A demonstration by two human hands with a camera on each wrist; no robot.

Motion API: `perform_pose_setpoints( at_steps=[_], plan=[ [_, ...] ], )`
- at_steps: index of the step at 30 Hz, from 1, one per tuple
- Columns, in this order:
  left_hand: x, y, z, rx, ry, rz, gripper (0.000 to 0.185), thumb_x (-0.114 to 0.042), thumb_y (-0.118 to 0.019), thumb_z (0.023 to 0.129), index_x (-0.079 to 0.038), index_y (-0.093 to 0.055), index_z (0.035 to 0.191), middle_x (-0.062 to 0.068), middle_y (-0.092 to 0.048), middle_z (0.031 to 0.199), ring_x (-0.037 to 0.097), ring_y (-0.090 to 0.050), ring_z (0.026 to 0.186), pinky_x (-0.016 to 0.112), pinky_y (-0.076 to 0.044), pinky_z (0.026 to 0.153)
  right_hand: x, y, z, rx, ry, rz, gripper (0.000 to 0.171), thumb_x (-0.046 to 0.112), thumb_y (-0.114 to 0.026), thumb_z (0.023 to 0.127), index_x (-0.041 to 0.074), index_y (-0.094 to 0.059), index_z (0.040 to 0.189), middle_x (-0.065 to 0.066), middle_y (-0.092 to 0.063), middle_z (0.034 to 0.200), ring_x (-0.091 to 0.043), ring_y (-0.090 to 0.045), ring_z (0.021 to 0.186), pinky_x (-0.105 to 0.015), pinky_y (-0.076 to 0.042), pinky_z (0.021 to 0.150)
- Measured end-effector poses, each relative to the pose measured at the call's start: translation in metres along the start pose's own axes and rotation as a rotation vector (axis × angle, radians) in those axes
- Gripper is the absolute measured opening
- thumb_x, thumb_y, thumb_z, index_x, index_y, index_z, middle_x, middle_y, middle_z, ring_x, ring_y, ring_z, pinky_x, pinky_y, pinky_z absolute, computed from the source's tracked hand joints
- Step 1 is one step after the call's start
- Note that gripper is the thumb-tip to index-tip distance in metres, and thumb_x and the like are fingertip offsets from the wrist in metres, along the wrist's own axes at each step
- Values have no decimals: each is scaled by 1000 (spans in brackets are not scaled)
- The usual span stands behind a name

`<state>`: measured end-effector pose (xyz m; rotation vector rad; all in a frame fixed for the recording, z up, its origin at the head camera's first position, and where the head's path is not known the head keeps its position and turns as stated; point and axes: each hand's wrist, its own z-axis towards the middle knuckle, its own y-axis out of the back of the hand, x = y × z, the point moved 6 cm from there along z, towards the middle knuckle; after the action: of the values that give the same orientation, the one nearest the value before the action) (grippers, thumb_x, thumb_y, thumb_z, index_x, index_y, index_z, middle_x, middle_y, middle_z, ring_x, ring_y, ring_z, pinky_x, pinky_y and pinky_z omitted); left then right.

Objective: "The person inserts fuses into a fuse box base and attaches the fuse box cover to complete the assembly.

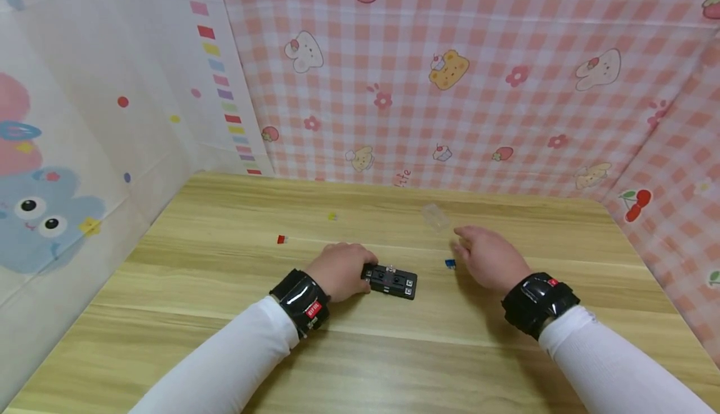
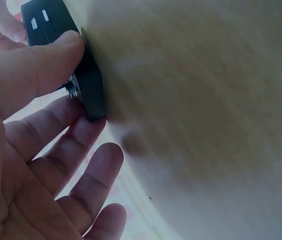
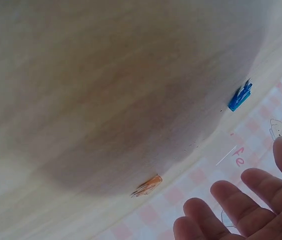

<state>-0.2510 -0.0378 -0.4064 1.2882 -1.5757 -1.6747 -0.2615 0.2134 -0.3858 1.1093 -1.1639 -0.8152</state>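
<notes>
Had the left hand (image 1: 340, 271) clamped on the left end of a black block (image 1: 394, 282), around the middle of the worktop (image 1: 394, 364). Lost that end behind the fingers in the head view, but made out metal fittings along the exposed part. Found the same grip in the left wrist view, with the thumb on one side and fingers on the other, hiding much of the block's face and its contact with the worktop.

Held the right hand (image 1: 495, 261) with fingers loosely parted and gripping nothing, just beside a blue pronged piece (image 1: 450, 264). Could not see beneath that palm from the head view. Noticed an orange piece (image 3: 148, 186) in the right wrist view alone, blurred and streaky, apart from the fingertips. Caught only a dark sliver at that view's right edge, too cropped to name.

Could barely make out a clear case (image 1: 435, 217) beyond the blue pronged piece, nearly lost against the wood grain. Spotted a red piece (image 1: 282, 239) and a yellow piece (image 1: 333, 217) beyond the left hand, both too small for detail. Wore white sleeves (image 1: 225, 358), cut off by the bottom edge.
</notes>
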Motion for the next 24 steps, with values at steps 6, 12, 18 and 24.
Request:
perform_pose_setpoints(
  at_steps=[6, 12, 18, 24],
  plan=[
    [-3, 0, 0, -7, 7, 22, 49, -30, -87, 86, -17, -73, 131, 4, -73, 132, 27, -66, 120, 49, -46, 110, -1, -4, 2, -3, 37, -11, 36, 19, -62, 106, -1, -67, 136, -24, -68, 136, -44, -63, 129, -61, -49, 109],
    [-5, 0, 0, -24, 8, 39, 48, -32, -88, 85, -16, -74, 128, 4, -74, 129, 27, -67, 119, 47, -47, 109, 0, -7, 3, 45, 39, -16, 30, 18, -66, 104, 3, -73, 129, -18, -73, 125, -37, -68, 117, -58, -53, 104],
    [-7, -1, 0, -33, 8, 51, 47, -33, -88, 85, -15, -75, 127, 4, -75, 126, 25, -68, 117, 47, -47, 108, 3, -10, 4, 92, 28, -13, 26, 16, -70, 102, 7, -77, 125, -14, -75, 120, -28, -69, 104, -53, -56, 98],
    [-8, 1, -2, -41, 3, 50, 46, -33, -88, 85, -14, -75, 126, 4, -76, 124, 24, -68, 114, 46, -48, 106, 6, -14, 6, 123, 20, -17, 24, 13, -71, 100, 7, -78, 122, -10, -75, 112, -21, -63, 91, -46, -57, 90]
  ],
)
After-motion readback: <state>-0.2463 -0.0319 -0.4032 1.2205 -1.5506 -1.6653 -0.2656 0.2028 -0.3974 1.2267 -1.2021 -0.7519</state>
